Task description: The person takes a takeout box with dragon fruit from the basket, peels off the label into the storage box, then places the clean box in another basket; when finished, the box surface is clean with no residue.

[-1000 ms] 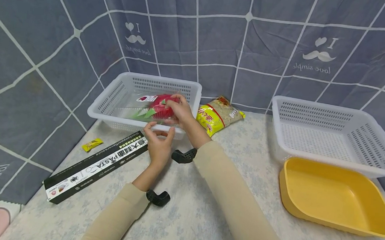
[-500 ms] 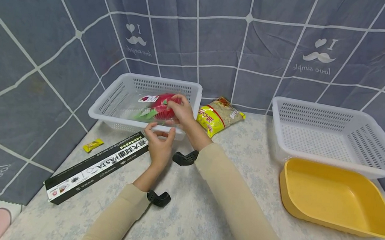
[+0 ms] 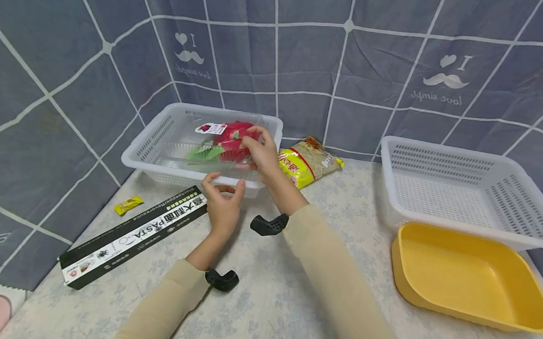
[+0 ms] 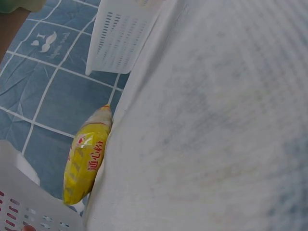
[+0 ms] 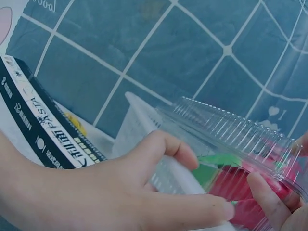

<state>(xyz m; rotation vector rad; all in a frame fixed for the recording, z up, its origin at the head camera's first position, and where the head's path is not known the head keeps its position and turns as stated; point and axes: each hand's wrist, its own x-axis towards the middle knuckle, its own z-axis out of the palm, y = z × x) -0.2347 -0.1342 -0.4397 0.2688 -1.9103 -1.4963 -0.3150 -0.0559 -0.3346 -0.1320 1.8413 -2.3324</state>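
Note:
My right hand [image 3: 264, 153] grips the right end of a clear plastic box [image 3: 184, 150] over the left white basket [image 3: 135, 153]. Inside the box lies a red dragon fruit [image 3: 235, 144] with green tips, under a white label. The box is tilted, its ridged edge raised in the right wrist view. My left hand [image 3: 222, 208] is at the basket's front rim, fingers loosely bent and thumb apart, holding nothing. It fills the foreground of the right wrist view, while the right hand's thumb [image 5: 265, 195] presses on the box.
A long black pasta box [image 3: 137, 236] lies at left, beside a small yellow packet [image 3: 129, 205]. Right of the basket rests a yellow macaroni bag [image 3: 303, 164]. Another white basket [image 3: 440, 217] and a yellow tub [image 3: 471, 313] stand at right, before a blue-grey checked cloth [image 3: 309, 60].
The right hand has shifted slightly right, and the clear box has risen and tilted in its grip. The left hand stays by the basket rim.

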